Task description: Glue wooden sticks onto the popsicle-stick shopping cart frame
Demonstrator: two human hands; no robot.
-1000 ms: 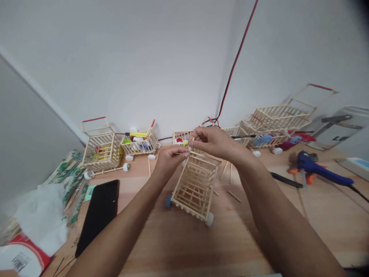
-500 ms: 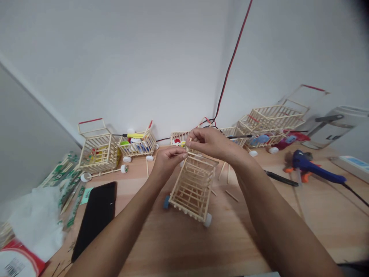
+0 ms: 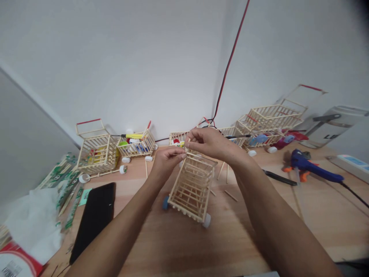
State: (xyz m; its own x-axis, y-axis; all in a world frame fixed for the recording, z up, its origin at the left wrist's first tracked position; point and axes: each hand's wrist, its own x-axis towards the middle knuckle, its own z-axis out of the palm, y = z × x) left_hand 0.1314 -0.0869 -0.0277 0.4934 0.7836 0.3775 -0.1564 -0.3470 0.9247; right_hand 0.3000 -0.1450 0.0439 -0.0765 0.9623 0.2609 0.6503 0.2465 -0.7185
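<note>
A small wire-like cart (image 3: 192, 186) of pale wooden sticks stands near the middle of the counter (image 3: 184, 250), tilted, its long side running from the hands down toward the viewer. Thin round sticks, set side by side like bars, form a see-through, boxy basket; stick ends poke out in a row along its near edge. A blue wheel (image 3: 165, 203) sits at its near left corner and a white wheel (image 3: 206, 220) at its near right; both are short, smooth discs resembling plastic bottle caps.

The left hand (image 3: 168, 161) has its fingers pinched on the cart's far left corner. Just above, the right hand (image 3: 209, 143) grasps a short stick (image 3: 188, 142) between thumb and fingers, roughly upright against that corner; the exact contact is too small to tell.

Loose sticks (image 3: 231, 196) of bare wood lie right of the cart. Similar finished carts (image 3: 98, 154) with red-topped handles line the wall. A glue gun (image 3: 317, 167) with a blue body and orange parts rests at the right, before a pale canister (image 3: 340, 130) with dark lettering beginning with "L". At the left are a glossy black phone (image 3: 93, 219), green-printed wrappers (image 3: 66, 173), a crumpled white sheet (image 3: 36, 219) and a red-and-white package (image 3: 21, 258); its barcode-like print is unreadable.
</note>
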